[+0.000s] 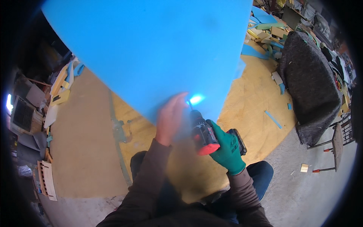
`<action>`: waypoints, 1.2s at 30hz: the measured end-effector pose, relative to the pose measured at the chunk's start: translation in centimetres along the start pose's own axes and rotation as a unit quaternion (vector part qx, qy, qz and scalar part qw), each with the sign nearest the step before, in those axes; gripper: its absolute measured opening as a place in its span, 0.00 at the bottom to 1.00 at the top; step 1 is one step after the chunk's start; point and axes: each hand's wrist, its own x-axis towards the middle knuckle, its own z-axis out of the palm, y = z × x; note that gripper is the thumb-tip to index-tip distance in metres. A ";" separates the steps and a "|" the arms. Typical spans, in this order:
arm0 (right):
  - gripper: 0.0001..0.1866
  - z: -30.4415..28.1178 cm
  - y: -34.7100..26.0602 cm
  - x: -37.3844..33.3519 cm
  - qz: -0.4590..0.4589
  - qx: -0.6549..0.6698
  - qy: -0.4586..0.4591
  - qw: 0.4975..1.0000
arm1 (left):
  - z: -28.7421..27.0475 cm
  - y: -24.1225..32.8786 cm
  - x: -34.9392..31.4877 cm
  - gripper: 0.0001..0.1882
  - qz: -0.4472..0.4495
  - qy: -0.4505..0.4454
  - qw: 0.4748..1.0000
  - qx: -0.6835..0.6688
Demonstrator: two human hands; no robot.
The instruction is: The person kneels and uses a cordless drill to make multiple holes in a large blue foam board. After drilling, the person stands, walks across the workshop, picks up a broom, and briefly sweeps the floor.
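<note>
1. Workshop: tan work surface [253, 85] under blue sheet [155, 49]; concrete floor [280, 181] off to the sheet's lower right.
2. Edges: sheet's sides taper toward the person; its near end sits at the hands. Brown board [83, 136] left of sheet.
3. Room: work surface shows along both sides of the sheet. Offcut pile [268, 32] just off its upper right edge; dark fuzzy slab [310, 83] further right, well apart.
4. Right hand [227, 149], green glove: fingers wrapped round grip of drill [204, 132]. Drill is over sheet's near end, bit pointing away from the person, light spot on the sheet.
5. Left hand [171, 117], bare: fingers extended, close together, tips beside bit. Blurred; can't tell if they pinch anything or touch the sheet.
</note>
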 end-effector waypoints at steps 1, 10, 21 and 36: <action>0.39 -0.4 0.4 0.4 -0.015 0.001 -0.006 1.000 | 0.0 0.0 0.0 0.20 0.011 0.010 1.000 0.000; 0.48 -1.5 2.4 1.7 -0.048 -0.023 -0.040 0.998 | 0.0 -0.3 -0.5 0.20 0.030 0.017 0.999 0.038; 0.50 -1.2 2.3 1.6 -0.079 -0.020 -0.010 0.997 | -0.1 -1.6 -0.6 0.18 0.063 0.017 0.994 0.086; 0.49 -0.2 1.5 1.6 -0.076 -0.020 0.018 0.997 | -0.4 -0.9 -0.7 0.18 0.068 0.007 0.995 0.075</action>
